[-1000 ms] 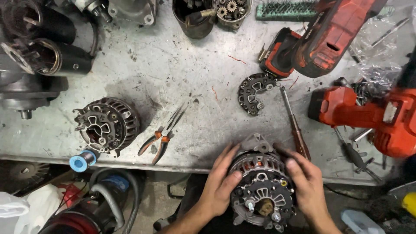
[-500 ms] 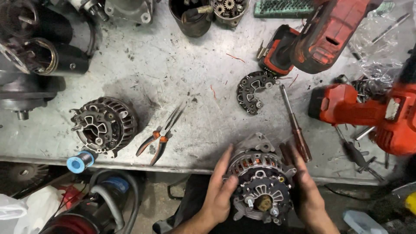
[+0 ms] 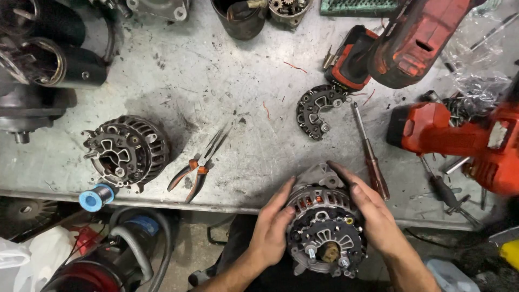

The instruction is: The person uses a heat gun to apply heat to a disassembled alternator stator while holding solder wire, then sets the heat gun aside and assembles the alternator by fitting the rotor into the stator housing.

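Two hands cradle one alternator point(image 3: 326, 232) at the tabletop's point(image 3: 227, 97) near edge: left hand point(image 3: 272, 227) and right hand point(image 3: 373, 213) each grasping its ribbed sides; it looks heavy, rigid metal, best held by the housing, not the rear terminals

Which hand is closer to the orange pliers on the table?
Left. The left hand grips the alternator on the side facing the orange pliers. The right hand is on the alternator's far side.
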